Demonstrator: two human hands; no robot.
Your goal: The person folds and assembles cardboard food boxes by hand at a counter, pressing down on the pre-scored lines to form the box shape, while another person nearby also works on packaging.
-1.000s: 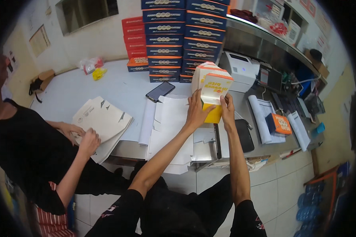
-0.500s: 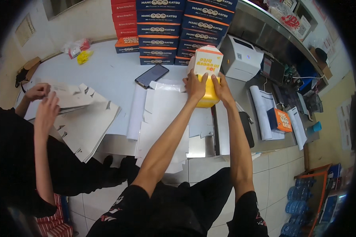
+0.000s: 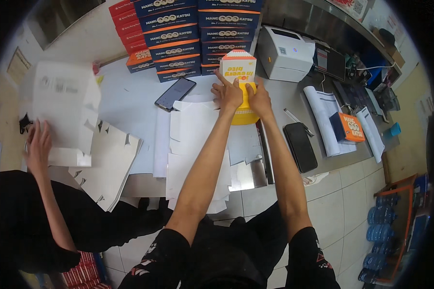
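Both my hands hold a yellow and white cardboard food box (image 3: 238, 69) with a red-orange zigzag edge, at the back of the table. My left hand (image 3: 229, 96) grips its left side, thumb on the front panel and index finger stretched toward the far end. Around the right side closes my right hand (image 3: 260, 100), its thumb also on the front; its other fingers are mostly hidden. Under my forearms lies a stack of flat white carton blanks (image 3: 193, 144). Left of the box rests a dark phone (image 3: 175, 94).
Stacked navy and orange boxes (image 3: 173, 49) stand behind. At right are a white label printer (image 3: 285, 55), a black zip case (image 3: 300, 147), a pen (image 3: 298, 121) and an orange box (image 3: 349, 127). At left, a co-worker's hand (image 3: 38, 144) holds a large white carton blank (image 3: 65, 103).
The view has shifted somewhat. My left index finger has stretched out along the box, and both hands still hold it. The co-worker has raised a white blank from the pile at left.
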